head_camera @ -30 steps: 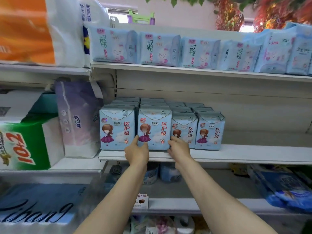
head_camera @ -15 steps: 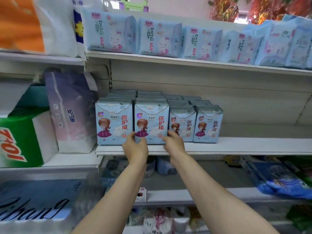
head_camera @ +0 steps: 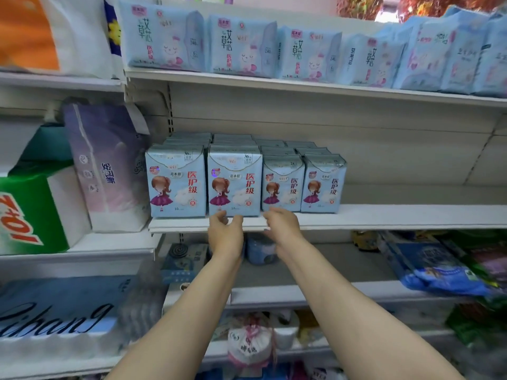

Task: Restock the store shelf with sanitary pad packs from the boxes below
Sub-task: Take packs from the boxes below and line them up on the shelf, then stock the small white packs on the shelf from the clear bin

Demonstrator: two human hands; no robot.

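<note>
Several light-blue sanitary pad packs with a cartoon girl stand in rows at the left end of the white middle shelf. The second pack from the left stands at the front edge. My left hand is just below its lower left corner, fingers loosely spread, holding nothing. My right hand hovers in front of the shelf edge below the third pack, fingers relaxed and empty. Neither hand grips a pack.
The upper shelf holds a row of flat blue pad packs. A purple tissue bundle and a green-and-white pack fill the left bay. The middle shelf's right part is bare. Lower shelves hold rolls, bags and small boxes.
Both hands had their fingers on the second pack's lower corners; they have now drawn back and down off it. The camera has moved closer and tilted down slightly.
</note>
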